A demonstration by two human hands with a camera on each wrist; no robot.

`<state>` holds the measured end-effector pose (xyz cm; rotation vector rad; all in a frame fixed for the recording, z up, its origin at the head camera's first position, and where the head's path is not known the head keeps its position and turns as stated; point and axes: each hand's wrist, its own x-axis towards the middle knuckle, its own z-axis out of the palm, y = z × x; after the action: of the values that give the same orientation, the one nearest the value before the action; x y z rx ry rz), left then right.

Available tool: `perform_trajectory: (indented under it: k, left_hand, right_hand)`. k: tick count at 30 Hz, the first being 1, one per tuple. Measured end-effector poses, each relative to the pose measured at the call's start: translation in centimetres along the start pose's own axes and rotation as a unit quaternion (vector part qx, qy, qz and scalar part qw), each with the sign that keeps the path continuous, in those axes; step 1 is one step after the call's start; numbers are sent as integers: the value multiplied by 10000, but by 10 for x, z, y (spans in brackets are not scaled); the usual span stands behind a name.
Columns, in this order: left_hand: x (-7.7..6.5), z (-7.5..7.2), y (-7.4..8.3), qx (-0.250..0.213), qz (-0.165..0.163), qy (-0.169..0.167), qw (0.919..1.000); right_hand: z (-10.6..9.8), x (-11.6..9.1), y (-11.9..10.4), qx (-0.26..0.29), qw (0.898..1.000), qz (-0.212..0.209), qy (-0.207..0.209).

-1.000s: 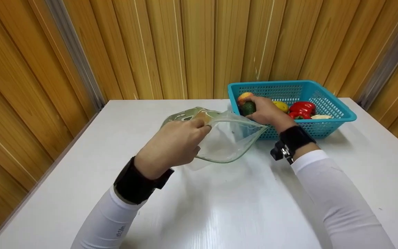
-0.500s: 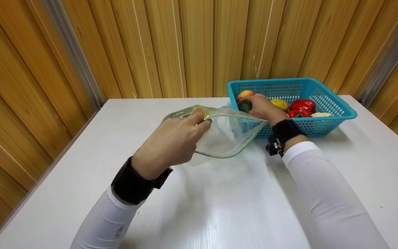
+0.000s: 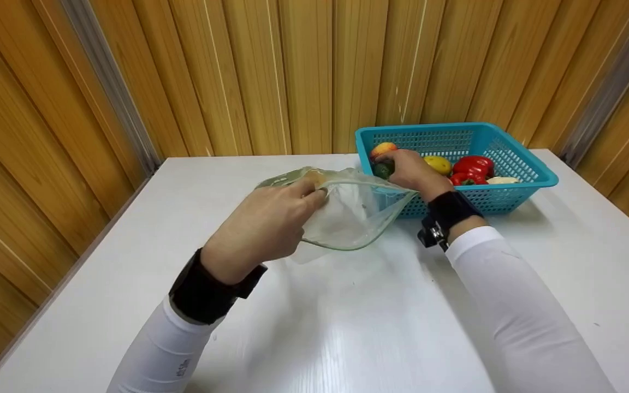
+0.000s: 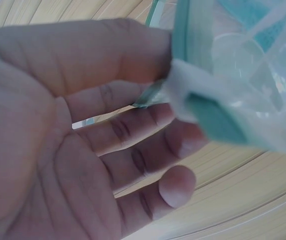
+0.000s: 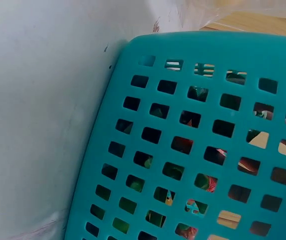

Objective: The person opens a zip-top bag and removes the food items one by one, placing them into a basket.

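Note:
A clear zip bag with a pale green rim gapes in front of my left hand. My left thumb and index finger pinch its edge; in the left wrist view the other fingers spread loosely below the bag's seal. My right hand reaches over the near wall of the blue-green basket, fingers curled round a dark green avocado at its left end. The thumb is hidden. An orange-red round fruit lies just behind. In the right wrist view the basket's slotted wall blocks the hand.
Farther right in the basket lie a yellow fruit, red bell peppers and a pale piece. The white table meets a wood-slat wall at the back.
My right hand has shifted slightly left and deeper at the avocado, its fingers now over the top. My left hand still pinches the bag with little movement.

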<state>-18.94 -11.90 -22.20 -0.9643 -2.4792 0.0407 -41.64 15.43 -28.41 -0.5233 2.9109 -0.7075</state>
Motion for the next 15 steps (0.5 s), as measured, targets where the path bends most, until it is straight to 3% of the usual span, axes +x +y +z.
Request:
perform_trajectory:
  k: [15]
  left_hand:
    - [1, 1, -1, -190, -122, -178, 9996]
  right_hand:
    - [-7, -15, 1, 129, 9988, -17, 477]
